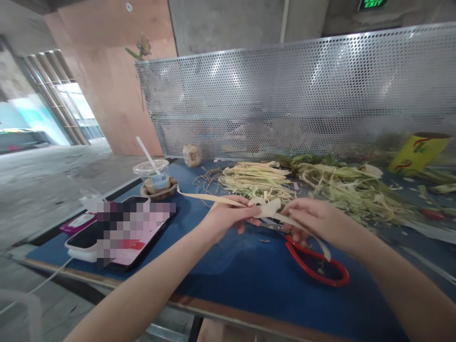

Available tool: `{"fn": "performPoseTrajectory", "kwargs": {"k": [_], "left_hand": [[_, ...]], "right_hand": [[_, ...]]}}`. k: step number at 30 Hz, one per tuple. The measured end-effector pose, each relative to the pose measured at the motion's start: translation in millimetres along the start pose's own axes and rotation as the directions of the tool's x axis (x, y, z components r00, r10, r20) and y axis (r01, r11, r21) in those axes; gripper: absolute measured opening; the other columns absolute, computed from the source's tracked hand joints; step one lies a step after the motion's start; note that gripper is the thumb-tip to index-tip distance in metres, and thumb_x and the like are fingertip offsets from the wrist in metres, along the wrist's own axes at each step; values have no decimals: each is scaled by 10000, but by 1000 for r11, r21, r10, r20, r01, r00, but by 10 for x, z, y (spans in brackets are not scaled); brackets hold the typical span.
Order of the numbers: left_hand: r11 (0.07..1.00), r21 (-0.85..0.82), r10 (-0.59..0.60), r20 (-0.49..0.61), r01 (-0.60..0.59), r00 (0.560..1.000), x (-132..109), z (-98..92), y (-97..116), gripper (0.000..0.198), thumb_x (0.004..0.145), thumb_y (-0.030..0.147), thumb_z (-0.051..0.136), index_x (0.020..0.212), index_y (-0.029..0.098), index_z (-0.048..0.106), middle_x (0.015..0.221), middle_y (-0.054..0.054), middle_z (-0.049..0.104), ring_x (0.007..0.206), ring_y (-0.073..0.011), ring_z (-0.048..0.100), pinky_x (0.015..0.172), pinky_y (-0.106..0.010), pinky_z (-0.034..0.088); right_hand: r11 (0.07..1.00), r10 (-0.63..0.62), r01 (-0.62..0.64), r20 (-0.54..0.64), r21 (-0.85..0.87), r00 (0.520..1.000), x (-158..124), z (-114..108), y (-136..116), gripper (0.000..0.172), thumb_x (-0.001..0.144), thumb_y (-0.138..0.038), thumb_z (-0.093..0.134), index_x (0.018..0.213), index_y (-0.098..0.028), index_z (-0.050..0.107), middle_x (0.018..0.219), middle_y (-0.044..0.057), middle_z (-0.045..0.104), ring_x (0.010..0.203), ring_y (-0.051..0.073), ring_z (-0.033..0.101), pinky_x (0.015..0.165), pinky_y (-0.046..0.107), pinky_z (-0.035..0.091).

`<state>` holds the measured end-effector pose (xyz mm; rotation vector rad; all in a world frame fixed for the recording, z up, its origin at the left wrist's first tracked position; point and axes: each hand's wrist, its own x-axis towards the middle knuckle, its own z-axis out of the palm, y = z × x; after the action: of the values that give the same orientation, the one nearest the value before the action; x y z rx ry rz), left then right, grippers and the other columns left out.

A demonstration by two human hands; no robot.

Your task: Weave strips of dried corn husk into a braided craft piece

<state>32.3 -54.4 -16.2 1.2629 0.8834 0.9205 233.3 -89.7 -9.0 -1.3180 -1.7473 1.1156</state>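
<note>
Obs., at the bench. Person works over a blue table point(242, 270).

- Left hand point(228, 216): fingers pinched on a pale leaf strip point(210, 198). The strip's free end runs out to the left, above the table top.
- Right hand point(317, 221): fingers closed on the same strip, just right of a looped fold that sits between the two hands. A loose tail hangs from this hand toward the table.
- Strip is held in the air, above the table's middle, not resting on it.
- Red-handled scissors point(317, 266) lie flat on the table, below the right hand; blades partly hidden by it.
- Behind the hands: a pile of pale strips point(256, 180), and to its right a greener heap of leaves point(349, 187).
- Far left: a plastic cup point(155, 175) with a straw, and a phone point(142, 228) near the table edge.
- Yellow container point(418, 152) at far right; a perforated metal screen point(285, 95) stands along the back.
</note>
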Motion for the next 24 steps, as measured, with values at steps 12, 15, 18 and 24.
{"fn": "performPoseTrajectory", "kwargs": {"k": [12,15,18,24], "left_hand": [[986,-50,-153,71,156,986,0,8,-29,265,539,223,739,685,146,533,546,-6,629,533,-132,629,295,-134,293],[993,0,-117,77,118,990,-3,19,-29,265,534,231,741,659,145,524,521,0,617,512,-137,623,295,-139,311],[996,68,-64,96,58,993,-19,37,-20,244,541,242,733,637,134,537,515,-2,607,513,-147,626,300,-147,338],[977,205,4,233,-53,972,-38,50,-60,224,581,272,704,702,102,623,605,-43,636,549,-155,633,334,-155,390]], "right_hand": [[726,-502,491,118,-481,857,-8,98,35,244,814,-246,480,1033,-277,583,949,17,653,807,152,608,730,267,473],[653,-588,507,46,-562,808,5,102,23,167,801,-271,510,909,-241,634,866,45,649,822,178,587,737,295,461],[626,-643,496,-38,-602,765,35,90,16,122,763,-308,564,784,-225,651,860,74,615,874,214,558,771,339,443],[807,-460,430,27,-405,888,103,136,25,123,766,-325,545,730,-208,538,859,41,602,821,178,568,752,300,445]]}}
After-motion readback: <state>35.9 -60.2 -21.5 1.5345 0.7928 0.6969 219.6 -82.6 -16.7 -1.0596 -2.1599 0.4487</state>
